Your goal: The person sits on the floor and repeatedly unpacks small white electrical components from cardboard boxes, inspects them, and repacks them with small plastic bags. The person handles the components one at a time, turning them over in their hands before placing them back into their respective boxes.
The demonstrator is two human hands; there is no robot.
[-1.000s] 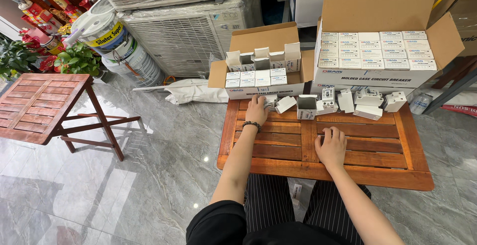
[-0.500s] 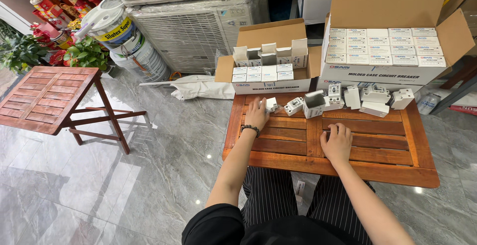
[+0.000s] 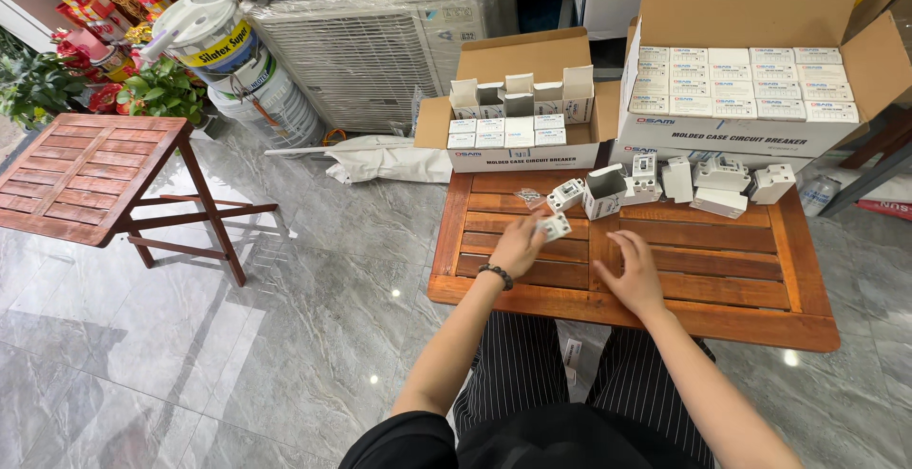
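Note:
My left hand (image 3: 520, 245), with a dark bead bracelet on the wrist, holds a small white circuit breaker (image 3: 554, 229) above the slatted wooden table (image 3: 722, 288). My right hand (image 3: 635, 277) rests flat on the table with fingers spread, holding nothing. Just beyond the hands lie another white breaker (image 3: 567, 194), an open small white box (image 3: 604, 191) and several more breakers and boxes (image 3: 719, 184) along the table's far edge.
Two open cardboard cartons of small white boxes stand behind the table, a smaller one (image 3: 518, 122) at left and a larger one (image 3: 750, 98) at right. A second wooden folding table (image 3: 90, 174) stands at left. Paint buckets (image 3: 223, 56), plants and an air-conditioner unit (image 3: 370, 46) line the back.
My left hand has drawn back from the table's far edge toward me, carrying a white breaker. My right hand has stayed flat on the table. The view has shifted slightly.

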